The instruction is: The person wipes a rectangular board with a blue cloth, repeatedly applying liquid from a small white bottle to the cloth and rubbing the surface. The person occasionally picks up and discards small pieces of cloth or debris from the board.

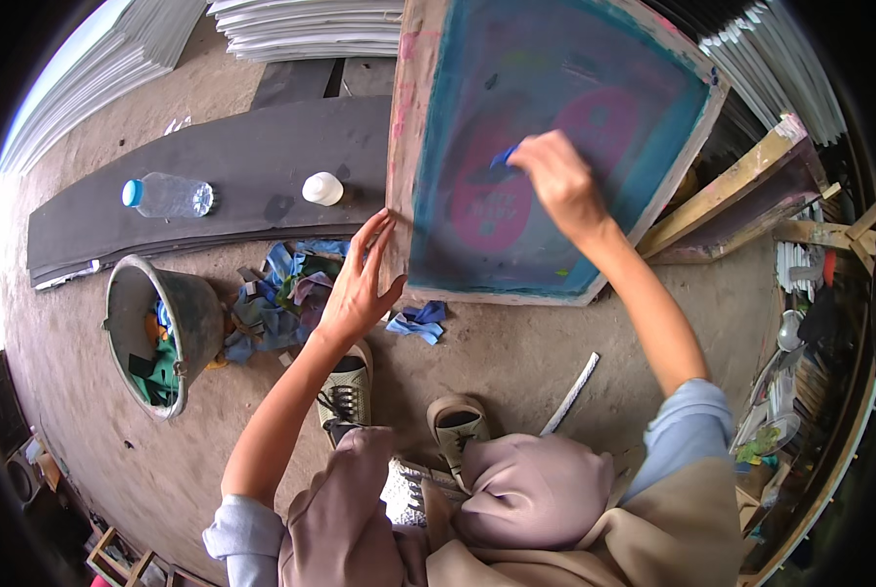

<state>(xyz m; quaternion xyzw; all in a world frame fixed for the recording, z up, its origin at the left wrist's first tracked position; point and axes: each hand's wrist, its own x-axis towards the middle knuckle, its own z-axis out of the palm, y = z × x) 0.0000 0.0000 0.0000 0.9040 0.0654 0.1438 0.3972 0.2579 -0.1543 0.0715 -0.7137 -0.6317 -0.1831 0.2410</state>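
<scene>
Work in hand, as judged from the posture: wiping the teal mesh [555, 59] of a wooden-framed printing screen [406, 108]. The screen lies ahead of the person, just right of centre; its underlying support cannot be made out.

Right hand [563, 191]: grip pinched on a small blue scrap [503, 157], apparently cloth, over the mesh beside a rounded pink pattern [485, 210]. The hand is blurred; contact with the mesh cannot be confirmed.

Left hand [355, 298]: fingers extended and spread at the frame's left edge, apparently bracing it, not closed around anything.

Requirement for the next stroke, in my judgement: light, even pressure across the pink area, with the left hand steadying the frame. Should the scrap foul, loose blue rags [418, 321] lie on the floor [399, 377] near the left hand.
</scene>
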